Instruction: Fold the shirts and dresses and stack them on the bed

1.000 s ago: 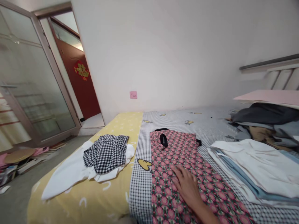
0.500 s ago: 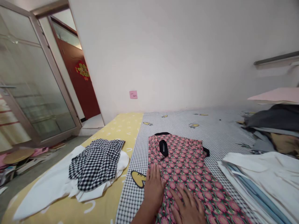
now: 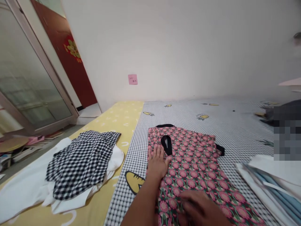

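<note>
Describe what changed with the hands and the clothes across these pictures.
The left hand has entered view and slid forward along the pink floral garment, lying flat beside its black fabric loop. The right hand stays on the garment's near part. The black-and-white gingham cloth on white fabric lies as before.

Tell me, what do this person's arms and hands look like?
The left hand and right hand are bare, without gloves, and the left forearm shows no sleeve. No ring, watch or bracelet can be seen.
</note>
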`<action>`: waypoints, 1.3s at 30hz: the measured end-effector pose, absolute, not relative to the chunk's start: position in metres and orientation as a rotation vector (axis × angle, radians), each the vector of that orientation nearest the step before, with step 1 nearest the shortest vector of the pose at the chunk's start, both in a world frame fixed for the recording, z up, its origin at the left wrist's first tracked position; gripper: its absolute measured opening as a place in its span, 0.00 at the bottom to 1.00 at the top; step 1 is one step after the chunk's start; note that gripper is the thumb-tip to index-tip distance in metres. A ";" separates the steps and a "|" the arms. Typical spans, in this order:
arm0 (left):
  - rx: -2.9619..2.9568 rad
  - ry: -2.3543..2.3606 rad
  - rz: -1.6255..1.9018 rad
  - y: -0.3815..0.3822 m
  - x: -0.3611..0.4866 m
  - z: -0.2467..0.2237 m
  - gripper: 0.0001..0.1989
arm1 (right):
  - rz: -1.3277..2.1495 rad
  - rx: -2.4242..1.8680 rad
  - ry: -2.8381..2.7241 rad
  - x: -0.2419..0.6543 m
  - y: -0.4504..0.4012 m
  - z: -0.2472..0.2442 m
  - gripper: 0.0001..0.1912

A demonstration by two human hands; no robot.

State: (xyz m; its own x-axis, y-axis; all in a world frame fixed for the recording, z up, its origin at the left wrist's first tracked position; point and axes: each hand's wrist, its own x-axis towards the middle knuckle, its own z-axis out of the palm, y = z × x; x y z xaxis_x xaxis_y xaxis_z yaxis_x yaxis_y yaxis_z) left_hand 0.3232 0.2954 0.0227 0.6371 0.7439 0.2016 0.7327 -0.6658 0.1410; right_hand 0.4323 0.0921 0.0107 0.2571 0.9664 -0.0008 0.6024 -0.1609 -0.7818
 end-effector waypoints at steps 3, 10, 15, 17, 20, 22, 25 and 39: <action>2.825 1.217 0.414 0.303 0.327 0.023 0.37 | 0.932 -1.671 -0.871 0.476 0.147 0.035 0.27; 2.820 1.128 0.630 0.312 0.333 0.018 0.32 | 0.433 -1.583 -0.844 0.506 0.289 0.035 0.36; 2.721 1.099 0.801 0.314 0.337 0.024 0.26 | 0.501 -1.538 -0.967 0.506 0.327 0.030 0.12; 2.692 1.027 0.852 0.317 0.338 0.025 0.25 | 0.469 -1.542 -0.933 0.507 0.326 0.028 0.07; 2.561 1.026 0.957 0.320 0.337 0.022 0.25 | 0.379 -1.527 -0.804 0.510 0.312 0.024 0.11; 2.445 1.090 1.009 0.322 0.337 0.020 0.26 | 0.333 -1.509 -0.714 0.510 0.302 0.022 0.13; 2.398 1.155 0.992 0.324 0.339 0.018 0.27 | 0.284 -1.489 -0.644 0.509 0.291 0.019 0.13; 2.818 1.163 0.750 0.327 0.346 0.016 0.23 | -0.146 -1.768 -1.147 0.488 0.273 0.039 0.21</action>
State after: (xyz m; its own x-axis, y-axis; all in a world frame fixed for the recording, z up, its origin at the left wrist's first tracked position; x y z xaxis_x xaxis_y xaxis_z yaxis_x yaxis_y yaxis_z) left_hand 0.3461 0.3272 0.0161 0.6114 0.6655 0.4281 0.6647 -0.7255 0.1786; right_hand 0.4884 0.2730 0.0393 0.5463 0.6293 0.5528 0.7477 -0.0690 -0.6604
